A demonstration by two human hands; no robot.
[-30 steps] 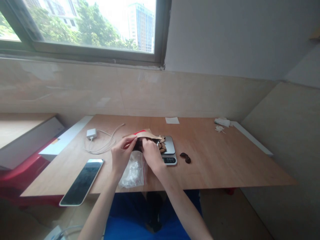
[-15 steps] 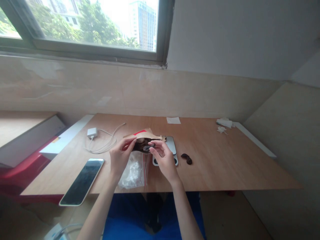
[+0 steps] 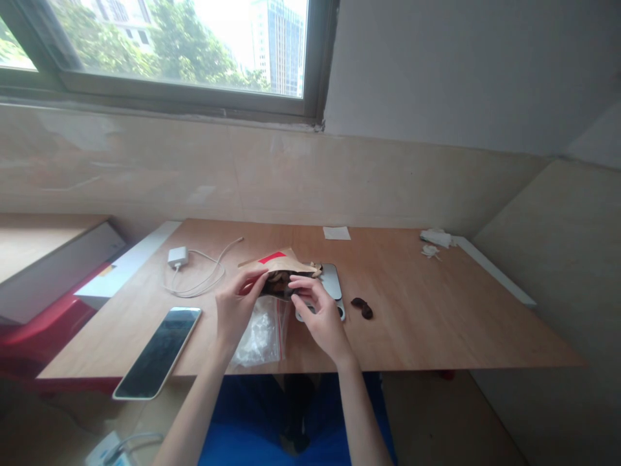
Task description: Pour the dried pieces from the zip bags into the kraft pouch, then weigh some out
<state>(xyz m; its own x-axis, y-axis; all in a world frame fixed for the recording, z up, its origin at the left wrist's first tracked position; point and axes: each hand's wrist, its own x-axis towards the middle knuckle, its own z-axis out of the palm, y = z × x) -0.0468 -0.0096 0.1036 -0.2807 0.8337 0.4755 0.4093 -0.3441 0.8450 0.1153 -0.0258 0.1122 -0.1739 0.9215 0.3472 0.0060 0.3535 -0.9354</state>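
Head view, as I watch from my remote station. My view shows the left hand (image 3: 237, 306) grasping a brown paper pouch (image 3: 284, 264) by its near side, thumb and fingers closed on the paper. The pouch has a red mark on its flap, and its open mouth shows dark brown pieces (image 3: 277, 283). It is held up off the table, just in front of a silver kitchen scale (image 3: 330, 279).

The right hand (image 3: 323, 317) is curled at the pouch's mouth, with its fingertips (image 3: 301, 285) at the lower edge. I cannot tell whether they pinch a piece or only touch the paper.

A clear plastic zip bag (image 3: 257, 340) lies on the wooden table (image 3: 436, 330) below the hands. Two dark pieces (image 3: 361, 308) rest just right of the scale. A phone (image 3: 158, 353), a white charger (image 3: 178, 257) and its cable (image 3: 198, 283) lie to the left.

I judge the step in hand to be working at the pouch's mouth above the scale. The next move calls for a steady left-hand grip, keeping the mouth up.
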